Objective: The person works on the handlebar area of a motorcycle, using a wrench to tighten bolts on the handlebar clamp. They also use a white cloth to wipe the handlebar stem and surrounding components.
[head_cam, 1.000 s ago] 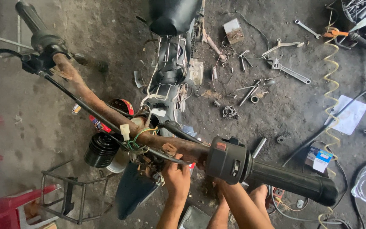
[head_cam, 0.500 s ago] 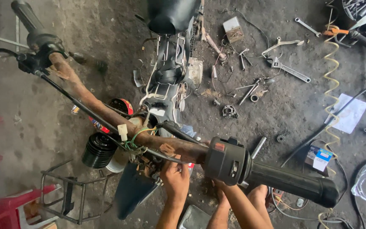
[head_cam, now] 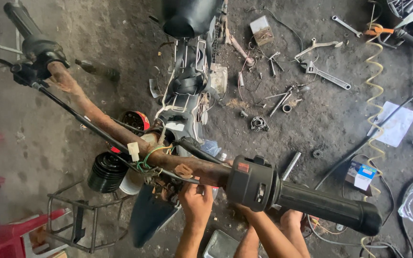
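Handlebar (head_cam: 120,131), rusty, stiff and heavy, offers its rubber sleeve (head_cam: 328,208) for holding; left hand (head_cam: 196,203) beneath it, grip hidden; right hand's state unclear.

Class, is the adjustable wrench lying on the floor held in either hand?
No: the adjustable wrench lies untouched on the floor, far from both hands under the rusty handlebar.

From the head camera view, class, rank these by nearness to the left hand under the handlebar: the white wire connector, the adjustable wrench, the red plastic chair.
Measured from the left hand:
1. White wire connector, just up and to its left, on the rusty handlebar.
2. Adjustable wrench, on the floor up to the right.
3. Red plastic chair, at the bottom-left corner.
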